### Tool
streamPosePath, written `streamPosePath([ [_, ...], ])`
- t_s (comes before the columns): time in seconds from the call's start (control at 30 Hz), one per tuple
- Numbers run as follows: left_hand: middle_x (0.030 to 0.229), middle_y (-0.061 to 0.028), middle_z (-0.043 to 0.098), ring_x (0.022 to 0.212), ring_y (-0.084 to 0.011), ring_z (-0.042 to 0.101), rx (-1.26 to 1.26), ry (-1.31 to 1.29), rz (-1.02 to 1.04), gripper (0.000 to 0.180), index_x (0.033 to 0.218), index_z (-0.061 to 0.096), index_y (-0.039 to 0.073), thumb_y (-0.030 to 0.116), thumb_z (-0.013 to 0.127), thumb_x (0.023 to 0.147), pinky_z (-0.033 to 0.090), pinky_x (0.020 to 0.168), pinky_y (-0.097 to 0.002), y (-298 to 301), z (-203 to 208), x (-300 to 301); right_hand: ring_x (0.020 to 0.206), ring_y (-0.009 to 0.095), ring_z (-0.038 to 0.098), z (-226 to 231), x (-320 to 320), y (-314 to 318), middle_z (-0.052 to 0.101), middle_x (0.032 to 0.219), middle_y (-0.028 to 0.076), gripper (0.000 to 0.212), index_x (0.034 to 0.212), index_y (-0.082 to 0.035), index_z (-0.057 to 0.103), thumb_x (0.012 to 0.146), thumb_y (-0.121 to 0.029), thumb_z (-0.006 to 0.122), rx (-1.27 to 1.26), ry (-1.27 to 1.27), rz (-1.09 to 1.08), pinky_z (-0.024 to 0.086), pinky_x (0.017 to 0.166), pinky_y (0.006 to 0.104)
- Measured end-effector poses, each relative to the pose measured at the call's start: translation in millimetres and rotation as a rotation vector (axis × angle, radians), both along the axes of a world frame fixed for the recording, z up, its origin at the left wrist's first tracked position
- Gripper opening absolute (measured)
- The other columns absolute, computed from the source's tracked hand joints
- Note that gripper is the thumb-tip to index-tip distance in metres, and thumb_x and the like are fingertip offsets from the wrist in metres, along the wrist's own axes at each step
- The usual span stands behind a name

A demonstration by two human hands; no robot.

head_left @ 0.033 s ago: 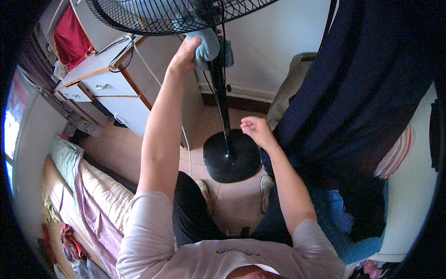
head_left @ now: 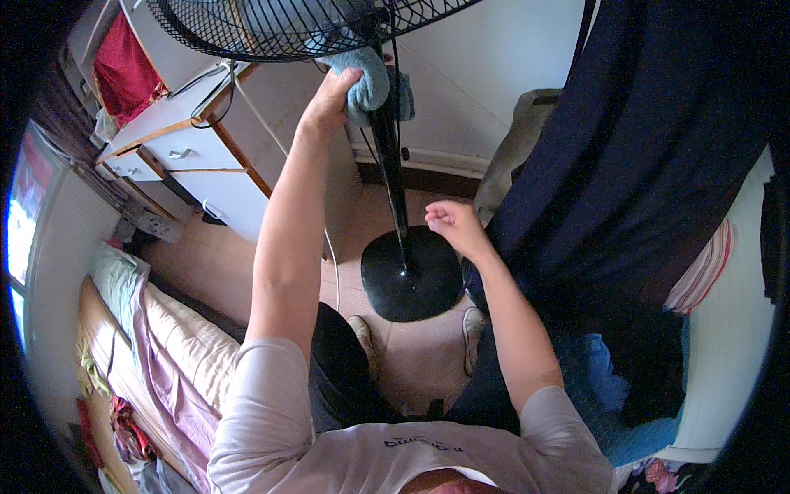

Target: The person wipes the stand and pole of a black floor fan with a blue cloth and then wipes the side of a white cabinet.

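Overhead of the right hand, and ahead of it, the left hand [head_left: 331, 100] is clamped on a blue-grey cloth [head_left: 366, 82], which is wrapped about the upper black pole [head_left: 390, 169] of a standing fan. The right hand [head_left: 454, 224] hangs with its fingers loosely curled together, apart from the pole and above the edge of the fan base [head_left: 411, 284]; nothing shows in its grasp.

The cloth looks soft, thick and light, likely to bunch easily and safe to squeeze anywhere along its folds. The pole seems stiff and smooth, perhaps a little slippery; a full grip just below the left hand would suit it. Just above that hand, the wire guard [head_left: 247, 33] looks thinner and easier to bend, and the fan is probably top-heavy, though its wide base should steady it.

Below both hands, the base rests on a pale pinkish floor [head_left: 230, 259]. Left of the left hand are a white drawer cabinet [head_left: 216, 193] and a hanging white cable [head_left: 331, 247]; lower on that side is a bed [head_left: 185, 346]. Right of the right hand hangs a dark curtain [head_left: 601, 165].
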State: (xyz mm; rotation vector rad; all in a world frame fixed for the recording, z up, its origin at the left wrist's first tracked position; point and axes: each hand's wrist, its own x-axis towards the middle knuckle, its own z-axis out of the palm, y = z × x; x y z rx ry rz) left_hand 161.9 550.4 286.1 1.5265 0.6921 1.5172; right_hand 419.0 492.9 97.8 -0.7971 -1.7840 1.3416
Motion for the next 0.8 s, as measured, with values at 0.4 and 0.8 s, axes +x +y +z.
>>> streamPosePath([
  [0.4,0.118,-0.008,0.05,0.108,-0.0226,0.051,0.087,0.264,0.545,0.088,0.133,0.035,0.007,0.021,0.085,0.062,0.041,0.097,-0.0364,-33.4,-137.8,15.9,0.076,0.012,0.063,1.4,-11.2,14.2,0.067,0.088,0.009,0.024,0.104,0.004,0.063,0.083,-0.006,0.065,0.151,-0.002,-0.163,0.052,0.068,0.0255],
  [0.8,0.103,-0.0246,0.06,0.098,-0.0422,0.059,0.282,0.333,1.272,0.061,0.107,0.053,-0.001,0.026,0.081,0.06,0.046,0.088,-0.0465,-22.9,36.9,90.7,0.093,0.02,0.063,3.2,-33.2,22.7,0.064,0.109,0.013,0.039,0.117,0.002,0.056,0.082,-0.012,0.067,0.141,0.107,-0.249,0.052,0.077,0.0333],
])
